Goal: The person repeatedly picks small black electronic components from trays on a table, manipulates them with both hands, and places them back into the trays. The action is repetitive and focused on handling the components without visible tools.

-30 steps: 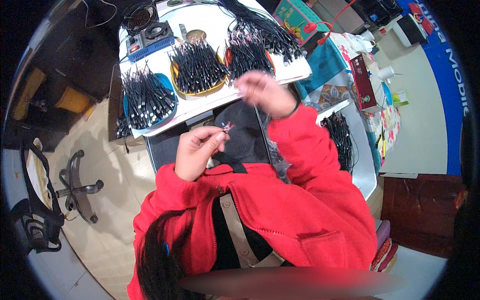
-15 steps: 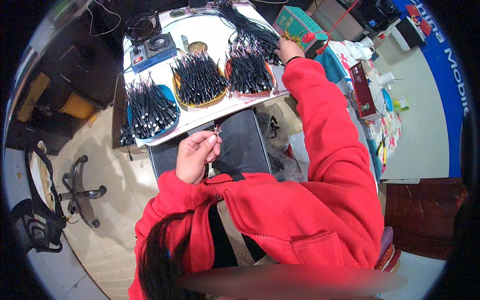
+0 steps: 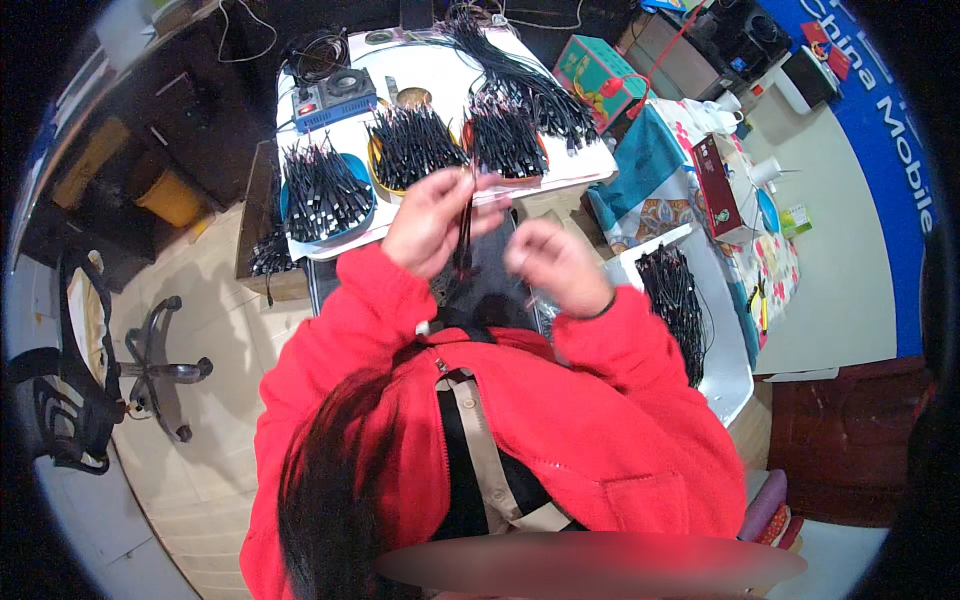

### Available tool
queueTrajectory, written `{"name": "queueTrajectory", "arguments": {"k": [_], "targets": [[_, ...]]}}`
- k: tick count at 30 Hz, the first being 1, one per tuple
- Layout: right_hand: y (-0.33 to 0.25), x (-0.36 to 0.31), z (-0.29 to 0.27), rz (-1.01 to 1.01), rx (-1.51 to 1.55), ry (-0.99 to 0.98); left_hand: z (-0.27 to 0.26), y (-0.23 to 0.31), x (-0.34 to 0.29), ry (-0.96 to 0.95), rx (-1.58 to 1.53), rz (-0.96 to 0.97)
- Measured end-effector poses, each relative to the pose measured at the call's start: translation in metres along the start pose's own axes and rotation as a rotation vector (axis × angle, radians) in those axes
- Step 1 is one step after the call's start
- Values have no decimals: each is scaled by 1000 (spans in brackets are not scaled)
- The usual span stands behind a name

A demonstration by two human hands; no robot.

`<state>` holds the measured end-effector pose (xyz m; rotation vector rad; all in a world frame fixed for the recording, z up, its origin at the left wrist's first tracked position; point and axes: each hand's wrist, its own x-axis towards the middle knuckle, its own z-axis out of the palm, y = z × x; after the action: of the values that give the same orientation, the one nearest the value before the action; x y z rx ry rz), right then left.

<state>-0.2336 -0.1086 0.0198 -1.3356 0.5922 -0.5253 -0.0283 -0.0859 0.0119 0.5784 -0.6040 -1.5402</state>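
Observation:
My left hand (image 3: pixel 432 222) is raised in front of the table edge, thumb and fingers pinched on thin black cables (image 3: pixel 464 238) that hang down below it. To its right, my right hand (image 3: pixel 560 265) is apart from the cables and smeared by motion, so its fingers are unclear. Just beyond the hands are three baskets full of short black cables with bare ends: a blue basket (image 3: pixel 364 196), a yellow basket (image 3: pixel 374 170) and an orange-red basket (image 3: pixel 535 178). A loose heap of long black cables (image 3: pixel 545 105) lies behind them on the right.
The white table (image 3: pixel 585 178) also bears a blue-grey device with a round top (image 3: pixel 340 95). Right of me is a white bin (image 3: pixel 735 385) holding black cables (image 3: pixel 672 305). Beyond stand a green box (image 3: pixel 590 75) and a dark red box (image 3: pixel 715 185). A wheeled chair base (image 3: pixel 165 370) stands left.
My right hand has come back from the cable heap to in front of my chest, near my left hand. My left hand has risen slightly right, with black cables now hanging from it.

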Motion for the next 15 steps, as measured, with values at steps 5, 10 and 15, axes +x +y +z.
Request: {"name": "queueTrajectory", "arguments": {"k": [5,10,15], "targets": [[69,6,43,-433,-868,-227,9,54,23,17,132,173],[111,36,45,-279,-995,-243,24,80,-17,57,337,534],[44,53,40,-400,-660,-44,25,64,-65,185,482,598]]}}
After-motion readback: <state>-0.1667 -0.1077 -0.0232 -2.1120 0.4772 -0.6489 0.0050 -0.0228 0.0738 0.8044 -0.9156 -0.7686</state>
